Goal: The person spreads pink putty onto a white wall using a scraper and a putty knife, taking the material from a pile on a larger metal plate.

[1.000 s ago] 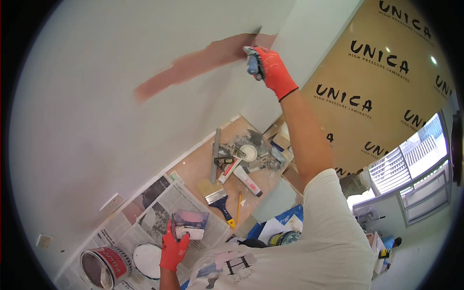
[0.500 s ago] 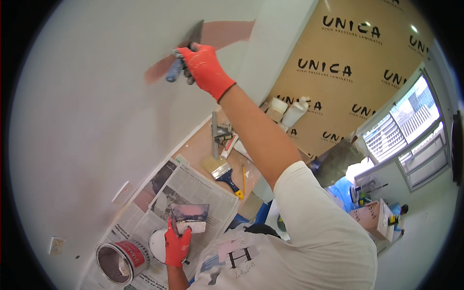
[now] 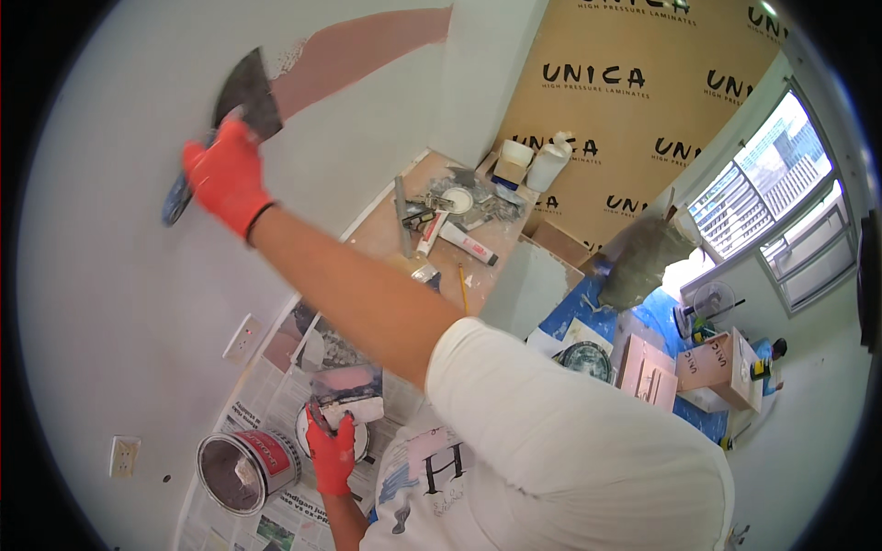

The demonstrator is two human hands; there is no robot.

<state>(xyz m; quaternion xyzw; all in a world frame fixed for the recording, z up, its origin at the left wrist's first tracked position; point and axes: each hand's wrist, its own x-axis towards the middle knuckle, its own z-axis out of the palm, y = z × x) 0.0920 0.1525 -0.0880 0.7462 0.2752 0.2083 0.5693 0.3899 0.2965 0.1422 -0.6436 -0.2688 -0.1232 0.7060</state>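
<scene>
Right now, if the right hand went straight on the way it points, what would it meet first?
The right hand would probably meet the pale wall; how close it is, I cannot tell.

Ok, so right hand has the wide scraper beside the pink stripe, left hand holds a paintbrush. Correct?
Wrong tool on the left: in the head view, the left hand holds a flat, pink-smeared blade. The right hand does have the wide scraper beside the pink stripe.

The right hand (image 3: 227, 174) grips a scraper (image 3: 250, 94) at the left end of a pink streak (image 3: 367, 48) on the wall (image 3: 115, 275). The left hand (image 3: 332, 453) holds a pink-smeared broad blade (image 3: 347, 380) over newspaper (image 3: 292, 503), near an open can (image 3: 277, 459). A tube (image 3: 470, 245) and pencil (image 3: 463, 288) lie on the tabletop (image 3: 372, 246).
</scene>
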